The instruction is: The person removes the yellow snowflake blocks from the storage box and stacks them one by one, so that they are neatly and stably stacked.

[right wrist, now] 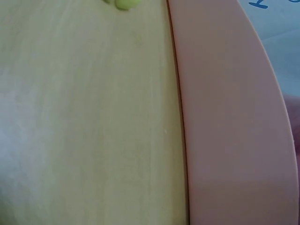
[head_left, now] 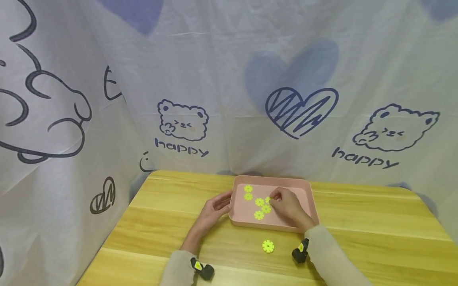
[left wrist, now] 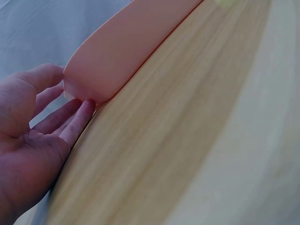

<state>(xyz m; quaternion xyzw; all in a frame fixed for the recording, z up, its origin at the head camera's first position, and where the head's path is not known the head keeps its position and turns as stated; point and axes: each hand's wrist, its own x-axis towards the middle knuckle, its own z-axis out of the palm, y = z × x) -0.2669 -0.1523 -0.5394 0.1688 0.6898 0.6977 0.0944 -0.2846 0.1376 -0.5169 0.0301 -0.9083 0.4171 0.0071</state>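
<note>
In the head view a pink tray [head_left: 290,183] lies on the wooden table, holding several yellow-green snowflake building discs [head_left: 259,215]. My right hand [head_left: 289,204] reaches over the tray's right part, thumb and index finger pinching one disc [head_left: 268,200] above the others. Against the tray's left side rests my left hand [head_left: 212,211], its fingers loosely extended. The left wrist view has those fingers [left wrist: 83,119] touching the near left corner of the tray [left wrist: 110,51]. In the right wrist view the tray's wall [right wrist: 234,117] hides most of the right hand.
A single snowflake disc [head_left: 268,246] lies on the table [head_left: 150,234] in front of the tray, between the two forearms. Behind the table hangs a white curtain [head_left: 229,131] printed with bears and hearts; it also covers the left side.
</note>
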